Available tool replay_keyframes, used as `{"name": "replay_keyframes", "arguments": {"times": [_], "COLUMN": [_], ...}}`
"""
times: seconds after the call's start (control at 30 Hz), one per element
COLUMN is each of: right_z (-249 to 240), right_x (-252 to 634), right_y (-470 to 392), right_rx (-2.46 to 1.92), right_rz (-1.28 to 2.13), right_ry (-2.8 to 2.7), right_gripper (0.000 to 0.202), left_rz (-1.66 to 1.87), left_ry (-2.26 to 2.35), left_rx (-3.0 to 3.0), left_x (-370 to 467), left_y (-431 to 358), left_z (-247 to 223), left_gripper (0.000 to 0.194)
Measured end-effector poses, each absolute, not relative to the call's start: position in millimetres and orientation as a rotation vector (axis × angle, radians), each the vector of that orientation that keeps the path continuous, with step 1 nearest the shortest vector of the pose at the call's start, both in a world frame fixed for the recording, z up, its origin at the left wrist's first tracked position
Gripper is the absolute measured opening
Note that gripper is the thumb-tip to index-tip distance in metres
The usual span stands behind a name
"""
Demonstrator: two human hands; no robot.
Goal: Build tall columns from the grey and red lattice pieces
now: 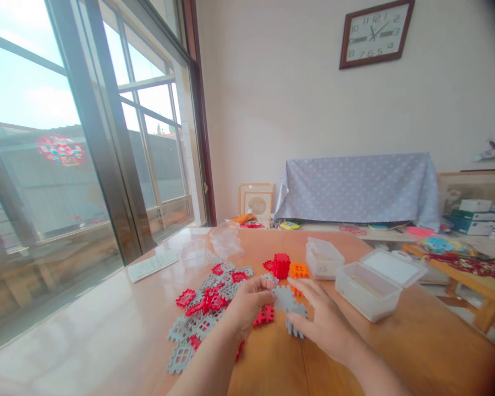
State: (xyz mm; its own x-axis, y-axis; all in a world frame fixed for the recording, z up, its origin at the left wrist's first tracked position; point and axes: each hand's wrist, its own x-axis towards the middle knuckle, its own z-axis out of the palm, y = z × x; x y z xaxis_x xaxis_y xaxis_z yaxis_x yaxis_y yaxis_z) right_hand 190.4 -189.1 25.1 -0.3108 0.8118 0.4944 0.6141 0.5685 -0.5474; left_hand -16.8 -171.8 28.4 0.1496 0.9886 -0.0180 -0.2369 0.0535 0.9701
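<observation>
My left hand (253, 301) is closed, its thumb and forefinger pinching the edge of a flat grey interlocking tile (284, 297). To the right, my right hand (324, 316) has thumb and fingers spread apart around the tile's right side. Its thumb lies by a small stack of grey tiles (295, 329); whether it touches them I cannot tell. Beyond the hands stand a stack of red tiles (281, 265) and some orange tiles (299, 270), partly hidden by my right fingers. A loose heap of grey and red tiles (214, 300) spreads left of my left hand.
An open clear plastic box (367, 294) with its lid tipped back stands at the right, beside another clear box (324, 258). Clear packaging (226, 242) and a pale printed sheet (153, 266) lie at the table's far left. A window (144, 126) borders the left side.
</observation>
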Motion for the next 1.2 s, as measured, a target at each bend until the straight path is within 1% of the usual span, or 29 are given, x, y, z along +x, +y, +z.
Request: {"name": "replay_keyframes", "arguments": {"times": [0.17, 0.4, 0.53, 0.67, 0.77, 0.87, 1.03, 1.2], "right_z": [27.2, 25.8, 25.5, 20.6, 12.9, 6.0, 4.2, 2.8], "right_x": [193.9, 205.8, 210.5, 215.2, 220.6, 225.1, 227.6, 225.5], "right_y": [-189.9, -181.7, -177.3, -169.4, -160.2, -152.9, -150.3, -155.0], "right_rx": [-1.162, -1.176, -1.182, -1.188, -1.279, -1.383, -1.475, -1.601], "right_rz": [0.348, 0.396, 0.417, 0.481, 0.508, 0.511, 0.558, 0.822], "right_ry": [-2.069, -2.040, -2.018, -1.927, -1.828, -1.813, -1.780, -1.784], "right_gripper": [0.047, 0.023, 0.023, 0.018, 0.019, 0.019, 0.025, 0.019], "left_rz": [1.134, 1.069, 1.028, 1.059, 1.089, 1.142, 1.146, 1.090], "left_ry": [0.913, 0.860, 0.819, 0.901, 0.962, 0.994, 1.038, 1.068], "left_rx": [1.057, 0.984, 0.996, 1.040, 1.054, 1.092, 1.238, 1.243], "left_x": [-13.5, -7.9, -3.5, -2.9, -5.5, -7.1, -4.3, 1.7], "left_y": [-172.0, -176.3, -179.4, -177.6, -173.2, -168.6, -166.9, -172.2], "left_z": [21.1, 18.7, 16.7, 12.1, 7.9, 3.3, -3.3, -5.2], "left_gripper": [0.027, 0.040, 0.038, 0.036, 0.035, 0.027, 0.021, 0.020]}}
